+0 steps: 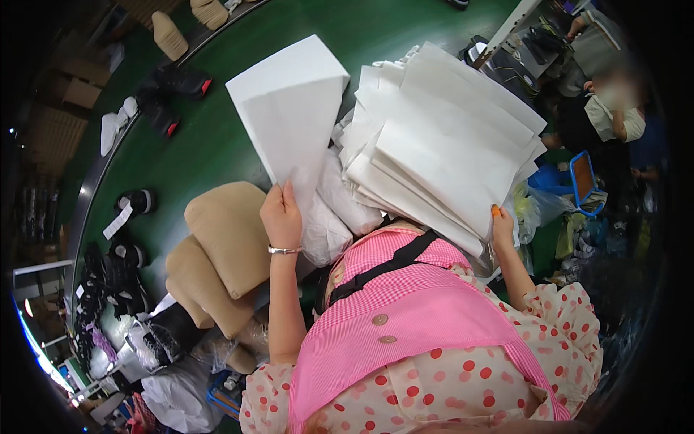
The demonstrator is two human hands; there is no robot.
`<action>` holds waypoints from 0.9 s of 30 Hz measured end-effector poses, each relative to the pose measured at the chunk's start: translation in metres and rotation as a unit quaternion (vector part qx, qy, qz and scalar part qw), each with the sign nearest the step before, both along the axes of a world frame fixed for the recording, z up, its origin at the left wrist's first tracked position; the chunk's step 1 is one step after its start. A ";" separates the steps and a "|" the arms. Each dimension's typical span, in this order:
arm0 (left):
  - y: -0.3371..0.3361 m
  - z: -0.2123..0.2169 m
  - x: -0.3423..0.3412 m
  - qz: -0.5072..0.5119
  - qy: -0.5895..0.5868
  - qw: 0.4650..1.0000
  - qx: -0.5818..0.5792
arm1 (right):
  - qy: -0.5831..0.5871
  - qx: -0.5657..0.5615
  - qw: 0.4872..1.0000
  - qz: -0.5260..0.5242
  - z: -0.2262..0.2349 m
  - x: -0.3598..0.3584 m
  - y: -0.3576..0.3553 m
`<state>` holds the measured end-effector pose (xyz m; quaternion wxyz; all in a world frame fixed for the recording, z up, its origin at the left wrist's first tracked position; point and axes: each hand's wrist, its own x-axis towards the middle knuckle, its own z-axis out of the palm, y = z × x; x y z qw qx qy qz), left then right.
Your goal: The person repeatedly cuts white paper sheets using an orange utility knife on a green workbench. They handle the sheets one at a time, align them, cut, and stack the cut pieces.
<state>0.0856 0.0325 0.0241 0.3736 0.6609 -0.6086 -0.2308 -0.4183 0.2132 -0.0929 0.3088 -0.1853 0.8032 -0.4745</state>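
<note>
Left hand [280,217]: fingers [289,194] pinched shut on the bottom edge of one white paper sheet [293,108]. Thumb in front, other fingers hidden behind the sheet. Sheet standing up from the hand, long way running toward the top of the frame, a bit left of the middle. Silver bracelet [283,250] on that wrist.

Right hand [502,224]: fingers closed under the lower right edge of a big stack of white paper sheets [441,137]. Only one orange fingernail showing at the edge; the rest tucked under the stack. Stack fanned out, corners pointing to the upper right of the frame.

Single sheet just beside the stack, on its left side, nearly touching near the bottom. Left hand nearer to the single sheet, right hand nearer to the stack.

Crumpled clear plastic bags [336,210] between the two hands, low in the middle.

Tan shoe-shaped forms [224,239] lying left of the left arm. Green floor [202,145] behind it all. Black shoes [173,90] along a curved belt in the upper left. Another person's sleeve [614,119] in the upper right.
</note>
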 end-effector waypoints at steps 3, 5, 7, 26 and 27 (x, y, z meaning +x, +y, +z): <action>0.009 0.021 0.001 0.001 0.021 1.000 -0.022 | 0.016 0.073 0.993 0.088 0.031 0.009 -0.006; 0.015 0.024 -0.002 -0.024 -0.009 0.998 -0.063 | 0.021 0.180 0.970 0.161 0.062 0.014 -0.015; 0.018 0.021 -0.005 -0.062 -0.091 0.990 -0.094 | 0.034 0.338 0.907 0.249 0.108 0.021 -0.032; 0.086 0.070 -0.007 -0.057 -0.146 0.966 -0.207 | 0.486 -0.143 0.660 0.554 0.065 0.193 -0.126; 0.090 0.067 -0.008 -0.060 -0.151 0.964 -0.211 | 0.498 -0.147 0.653 0.552 0.061 0.197 -0.128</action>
